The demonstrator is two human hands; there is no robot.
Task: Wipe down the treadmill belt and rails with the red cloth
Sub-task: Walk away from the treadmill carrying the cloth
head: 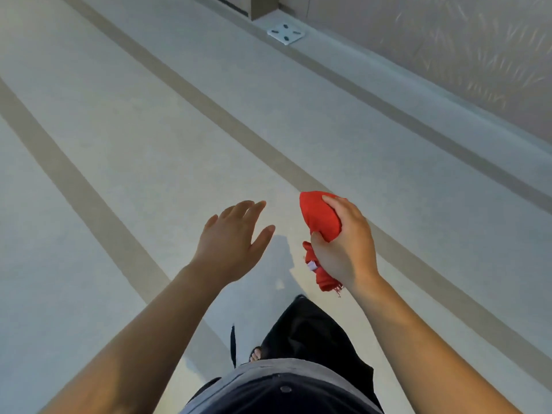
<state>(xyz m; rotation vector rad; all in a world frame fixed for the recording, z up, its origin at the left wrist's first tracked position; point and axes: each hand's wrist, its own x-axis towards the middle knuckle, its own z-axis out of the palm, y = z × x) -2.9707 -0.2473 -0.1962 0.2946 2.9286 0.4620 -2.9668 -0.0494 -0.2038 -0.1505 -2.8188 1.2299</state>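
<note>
No text, label or number is legible anywhere.

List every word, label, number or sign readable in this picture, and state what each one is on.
No readable text anywhere.
White tag on the red cloth, which is gripped in the right hand: too small to read.
White square scale on the floor by the wall: only dark pad marks, no digits or brand visible.
Button on the dark trousers: nothing legible.
Left hand: open, holds nothing.

red cloth (319, 218) partly hidden in right hand (343, 243), forearms cropped btm edge
</note>
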